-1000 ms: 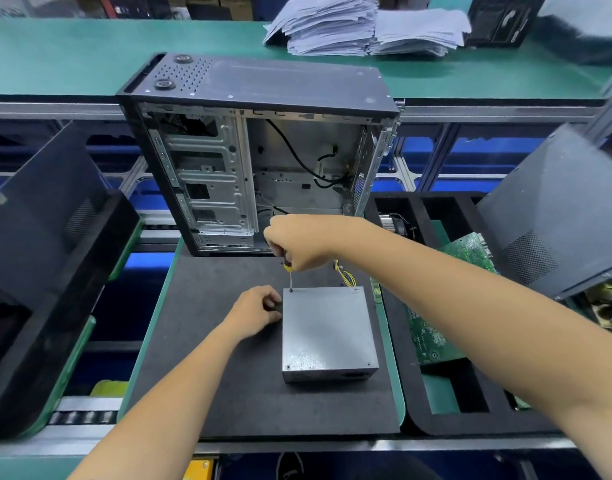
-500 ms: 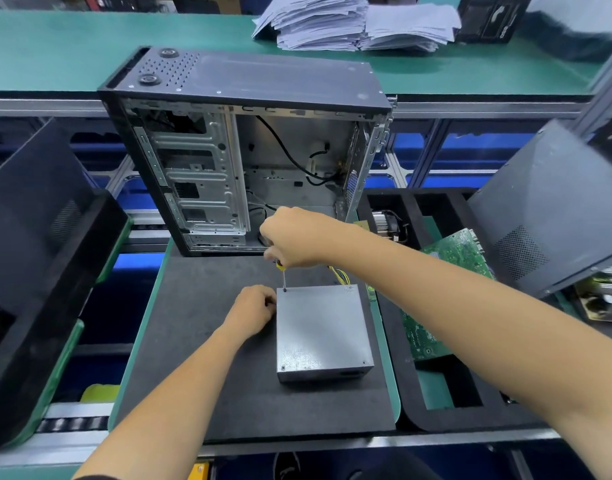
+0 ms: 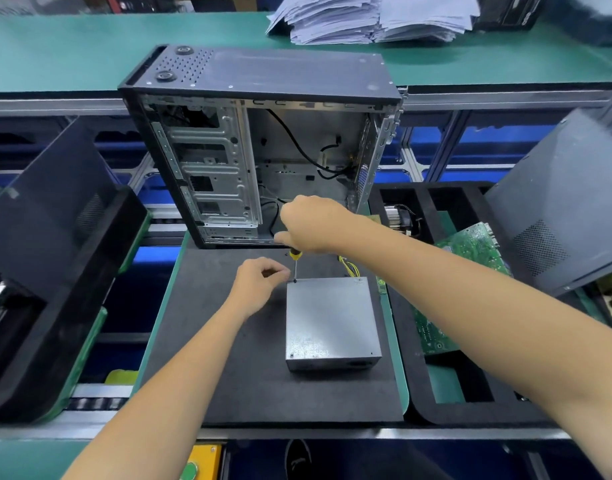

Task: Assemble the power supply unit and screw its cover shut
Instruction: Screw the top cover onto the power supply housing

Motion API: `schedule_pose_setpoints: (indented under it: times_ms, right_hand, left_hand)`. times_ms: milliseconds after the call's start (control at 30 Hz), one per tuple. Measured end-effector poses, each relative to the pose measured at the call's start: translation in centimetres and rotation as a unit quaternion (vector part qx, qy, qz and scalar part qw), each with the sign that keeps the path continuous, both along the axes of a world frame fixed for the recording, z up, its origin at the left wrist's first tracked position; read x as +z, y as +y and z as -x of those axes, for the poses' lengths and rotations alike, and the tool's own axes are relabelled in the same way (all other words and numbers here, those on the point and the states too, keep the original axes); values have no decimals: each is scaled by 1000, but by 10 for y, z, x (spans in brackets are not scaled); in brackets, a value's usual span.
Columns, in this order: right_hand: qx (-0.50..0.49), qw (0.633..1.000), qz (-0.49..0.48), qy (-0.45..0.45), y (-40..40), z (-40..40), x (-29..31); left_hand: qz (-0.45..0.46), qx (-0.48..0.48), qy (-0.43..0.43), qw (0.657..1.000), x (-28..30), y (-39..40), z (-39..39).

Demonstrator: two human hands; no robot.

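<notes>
The grey power supply unit [image 3: 332, 320] lies flat on a black foam mat [image 3: 235, 368], cover up, with yellow wires [image 3: 349, 270] coming out of its far side. My right hand [image 3: 315, 225] grips the handle of a yellow-and-black screwdriver [image 3: 295, 258]. Its tip stands upright on the screw at the cover's far left corner. My left hand [image 3: 259, 282] is just left of that corner, fingers curled, fingertips against the screwdriver's shaft. Screws show in the two near corners of the cover.
An open PC case [image 3: 263, 150] stands upright behind the mat. Right of the mat, a black foam tray [image 3: 436, 407] holds a green circuit board [image 3: 471, 244] and a cooler fan [image 3: 398, 216]. Dark side panels lean at right [image 3: 557, 202] and left [image 3: 55, 220]. Papers [image 3: 367, 19] are stacked on the far bench.
My left hand has lifted from the unit's far left corner and brought its fingertips to the screwdriver's shaft. My right hand keeps the screwdriver on the same corner.
</notes>
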State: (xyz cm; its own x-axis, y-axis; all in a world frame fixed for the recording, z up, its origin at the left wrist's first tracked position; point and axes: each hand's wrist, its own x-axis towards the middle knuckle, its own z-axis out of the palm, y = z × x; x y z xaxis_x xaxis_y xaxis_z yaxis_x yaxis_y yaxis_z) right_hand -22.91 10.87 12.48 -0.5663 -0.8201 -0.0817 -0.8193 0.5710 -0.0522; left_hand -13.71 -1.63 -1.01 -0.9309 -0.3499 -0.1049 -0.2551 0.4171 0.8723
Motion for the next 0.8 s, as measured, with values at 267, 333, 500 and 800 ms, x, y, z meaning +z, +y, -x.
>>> schedule_pose_setpoints:
  times_ms: [267,333,500,800]
  right_hand:
    - [83,993,-5,-85,3,-2,8]
    - [53,998,-3,-26,0,-5,8]
    - [14,999,0,-34,-2,-9,1]
    - [-53,993,67,-78,6,-11,-3]
  left_hand:
    - [44,-34,3,998,2,9,-5]
    - [57,-44,2,997,3,8,-5]
    - [-7,-30,-51,998,7,4,-1]
    - [-68,-16,-108,992,21,5,8]
